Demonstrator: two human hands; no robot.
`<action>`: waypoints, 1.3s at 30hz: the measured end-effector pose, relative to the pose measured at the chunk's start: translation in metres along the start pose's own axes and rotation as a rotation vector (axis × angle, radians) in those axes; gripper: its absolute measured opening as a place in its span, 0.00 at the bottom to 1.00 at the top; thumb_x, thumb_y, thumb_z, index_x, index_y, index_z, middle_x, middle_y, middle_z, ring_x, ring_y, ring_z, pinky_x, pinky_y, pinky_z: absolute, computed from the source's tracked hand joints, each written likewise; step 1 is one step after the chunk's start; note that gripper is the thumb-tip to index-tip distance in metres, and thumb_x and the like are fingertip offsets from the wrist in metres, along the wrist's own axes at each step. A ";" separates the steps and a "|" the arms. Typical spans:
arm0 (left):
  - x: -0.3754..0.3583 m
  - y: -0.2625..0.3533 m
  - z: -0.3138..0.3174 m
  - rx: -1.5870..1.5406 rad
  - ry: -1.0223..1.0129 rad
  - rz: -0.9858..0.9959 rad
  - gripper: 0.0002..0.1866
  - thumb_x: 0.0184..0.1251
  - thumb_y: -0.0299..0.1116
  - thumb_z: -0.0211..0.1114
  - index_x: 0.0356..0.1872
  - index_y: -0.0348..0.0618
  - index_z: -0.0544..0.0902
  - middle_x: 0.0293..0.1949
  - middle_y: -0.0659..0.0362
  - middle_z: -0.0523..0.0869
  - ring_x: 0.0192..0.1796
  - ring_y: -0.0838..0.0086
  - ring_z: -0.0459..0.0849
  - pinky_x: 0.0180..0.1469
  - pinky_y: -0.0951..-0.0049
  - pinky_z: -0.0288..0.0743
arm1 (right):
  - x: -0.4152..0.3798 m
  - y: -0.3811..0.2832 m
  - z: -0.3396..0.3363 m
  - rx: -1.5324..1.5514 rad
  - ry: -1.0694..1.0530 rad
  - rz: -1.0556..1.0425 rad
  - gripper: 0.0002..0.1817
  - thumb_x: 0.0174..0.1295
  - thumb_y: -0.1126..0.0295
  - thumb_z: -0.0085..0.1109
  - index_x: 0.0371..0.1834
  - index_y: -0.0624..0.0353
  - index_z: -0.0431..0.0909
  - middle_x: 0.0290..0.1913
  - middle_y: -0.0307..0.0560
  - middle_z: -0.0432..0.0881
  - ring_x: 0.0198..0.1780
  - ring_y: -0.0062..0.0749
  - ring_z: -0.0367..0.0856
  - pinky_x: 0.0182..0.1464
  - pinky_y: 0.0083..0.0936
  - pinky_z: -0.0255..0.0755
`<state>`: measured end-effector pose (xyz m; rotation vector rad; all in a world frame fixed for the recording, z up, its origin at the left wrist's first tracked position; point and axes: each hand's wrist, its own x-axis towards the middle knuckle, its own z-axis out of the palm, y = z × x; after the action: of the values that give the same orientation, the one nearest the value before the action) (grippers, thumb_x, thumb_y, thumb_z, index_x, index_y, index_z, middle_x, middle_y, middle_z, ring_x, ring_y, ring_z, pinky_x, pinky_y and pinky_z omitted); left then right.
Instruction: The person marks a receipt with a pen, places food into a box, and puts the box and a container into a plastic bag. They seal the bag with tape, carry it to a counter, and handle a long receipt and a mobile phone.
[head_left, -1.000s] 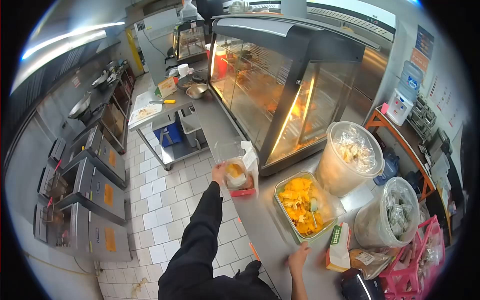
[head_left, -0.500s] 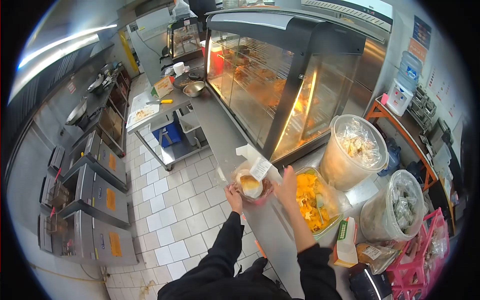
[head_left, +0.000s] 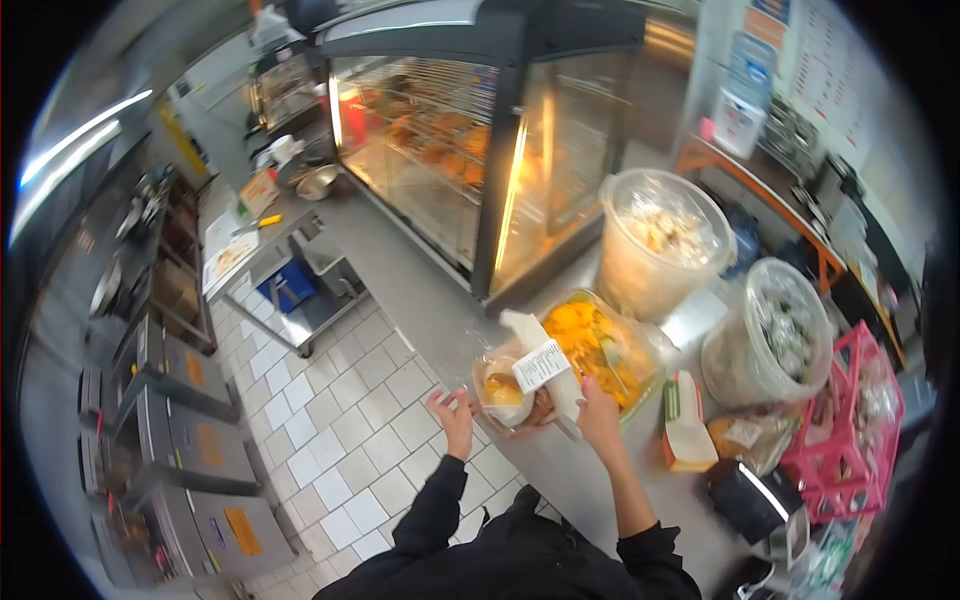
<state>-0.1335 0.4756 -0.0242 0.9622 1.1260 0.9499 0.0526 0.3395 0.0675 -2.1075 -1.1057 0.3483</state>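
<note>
A clear bag or container of food lies on the steel counter, with a rounded bun-like item showing inside. Across its right side is a white carton with a printed label. My right hand grips the carton's right edge, fingers closed. Just left of the food, my left hand is raised over the counter's edge with fingers apart, holding nothing. Behind my right hand sits a clear tub of orange-yellow food, with a utensil in it.
A lit glass warming cabinet stands behind. On the right are two large lined buckets, an open carton, a black device and a pink crate. Fryers stand across the tiled floor.
The view has turned to the right. My left hand has let go of the food package and moved off its left side. My right hand remains on the carton, now lower beside the tub.
</note>
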 end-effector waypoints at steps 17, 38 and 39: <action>-0.263 0.038 0.158 0.216 -1.562 0.474 0.24 0.57 0.15 0.51 0.57 0.43 0.72 0.48 0.49 0.74 0.48 0.56 0.76 0.49 0.72 0.70 | -0.215 0.094 -0.142 0.265 0.971 0.412 0.09 0.62 0.68 0.56 0.36 0.61 0.69 0.18 0.37 0.62 0.25 0.21 0.62 0.30 0.21 0.62; -0.310 -0.148 0.181 1.218 -1.545 0.740 0.57 0.29 0.58 0.75 0.68 0.67 0.56 0.72 0.55 0.44 0.72 0.48 0.34 0.63 0.34 0.30 | -0.334 0.221 -0.094 0.417 0.525 0.296 0.11 0.65 0.66 0.44 0.37 0.61 0.74 0.35 0.49 0.76 0.36 0.38 0.76 0.41 0.26 0.69; -0.310 -0.150 0.181 1.226 -1.532 0.729 0.57 0.29 0.58 0.75 0.68 0.67 0.56 0.72 0.55 0.44 0.72 0.48 0.34 0.63 0.34 0.30 | -0.335 0.225 -0.092 0.350 0.515 0.260 0.11 0.65 0.66 0.44 0.34 0.61 0.74 0.32 0.49 0.75 0.34 0.38 0.75 0.40 0.27 0.68</action>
<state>0.0089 0.1141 -0.0515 2.5217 -0.1947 -0.3101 0.0375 -0.0555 -0.0560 -1.8732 -0.4370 0.0954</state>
